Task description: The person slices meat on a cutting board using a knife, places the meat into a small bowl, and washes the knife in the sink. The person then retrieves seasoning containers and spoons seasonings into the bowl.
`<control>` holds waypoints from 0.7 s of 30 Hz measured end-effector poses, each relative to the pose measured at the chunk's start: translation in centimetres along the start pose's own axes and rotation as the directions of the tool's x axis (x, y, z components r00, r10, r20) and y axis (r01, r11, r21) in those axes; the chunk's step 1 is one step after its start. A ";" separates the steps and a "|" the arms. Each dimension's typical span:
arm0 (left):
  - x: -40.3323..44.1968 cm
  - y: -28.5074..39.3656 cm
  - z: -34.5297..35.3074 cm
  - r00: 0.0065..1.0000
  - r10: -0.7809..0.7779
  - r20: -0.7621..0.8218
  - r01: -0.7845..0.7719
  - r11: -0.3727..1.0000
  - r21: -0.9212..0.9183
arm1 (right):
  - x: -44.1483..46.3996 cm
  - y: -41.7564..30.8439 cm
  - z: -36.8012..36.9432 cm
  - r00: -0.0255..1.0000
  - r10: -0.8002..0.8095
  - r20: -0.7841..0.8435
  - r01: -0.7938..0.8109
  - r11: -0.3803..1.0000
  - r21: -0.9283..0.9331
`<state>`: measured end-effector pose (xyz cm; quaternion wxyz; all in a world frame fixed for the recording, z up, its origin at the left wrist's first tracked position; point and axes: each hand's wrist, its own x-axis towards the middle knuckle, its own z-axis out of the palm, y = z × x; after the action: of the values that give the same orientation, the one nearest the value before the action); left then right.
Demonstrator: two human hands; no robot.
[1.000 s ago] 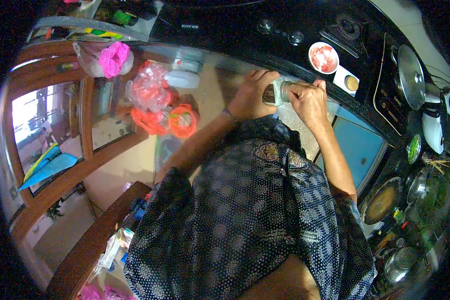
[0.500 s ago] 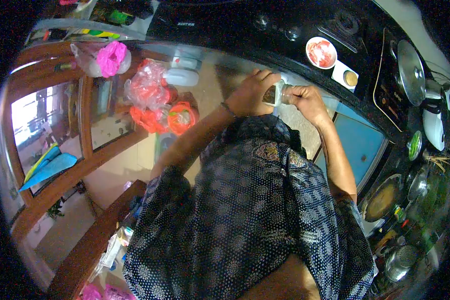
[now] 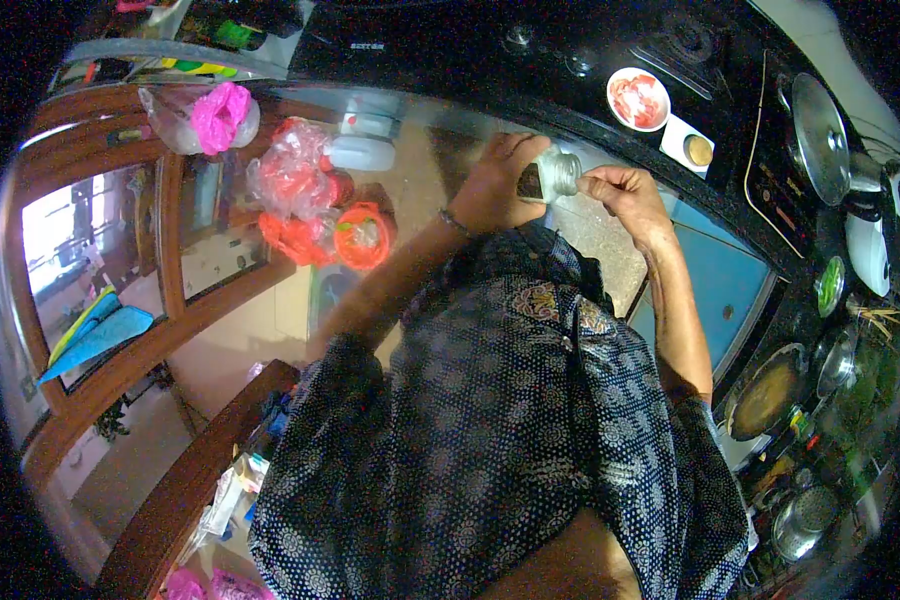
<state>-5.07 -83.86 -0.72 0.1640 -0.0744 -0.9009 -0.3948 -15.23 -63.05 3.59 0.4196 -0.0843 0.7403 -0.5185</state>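
Observation:
My left hand (image 3: pixel 498 183) is wrapped round a clear glass jar (image 3: pixel 562 174), whose ribbed neck points to the right. Something dark shows in the jar's base end, close to my palm. At the mouth of the jar, my right hand (image 3: pixel 628 203) has its thumb and fingers pinched together. Whether a small thing sits in that pinch I cannot make out. Both hands are in front of my body, just below the edge of the black counter (image 3: pixel 450 70).
On the counter are a bowl of reddish-white pieces (image 3: pixel 639 99), a white dish with a round tan thing (image 3: pixel 697 150), and a lidded pan (image 3: pixel 820 140). Red plastic bags (image 3: pixel 295 180) lie at left. A blue panel (image 3: pixel 715 285) is below the counter at right.
My right hand has drawn back a little to the right from the jar's neck, so the clear neck now shows. My left hand has shifted slightly left with the jar.

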 end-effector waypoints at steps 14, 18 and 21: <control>-0.6 0.2 1.8 0.995 -0.055 -0.086 0.053 0.998 -0.032 | -0.5 1.1 -2.3 0.998 0.004 -0.061 -0.002 0.999 0.036; -0.4 0.4 2.5 0.990 -0.048 -0.134 0.047 0.999 -0.009 | -0.7 1.4 -3.1 0.999 -0.002 -0.043 0.004 0.999 0.036; -0.1 0.6 3.1 0.983 -0.021 -0.183 0.021 1.000 -0.002 | -1.0 1.3 -3.5 0.999 -0.005 -0.054 0.007 0.999 0.035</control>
<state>-5.57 -81.17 -2.31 0.2418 -0.0285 -0.8828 -0.4017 -16.69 -59.47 3.45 0.3995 -0.0652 0.7418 -0.5347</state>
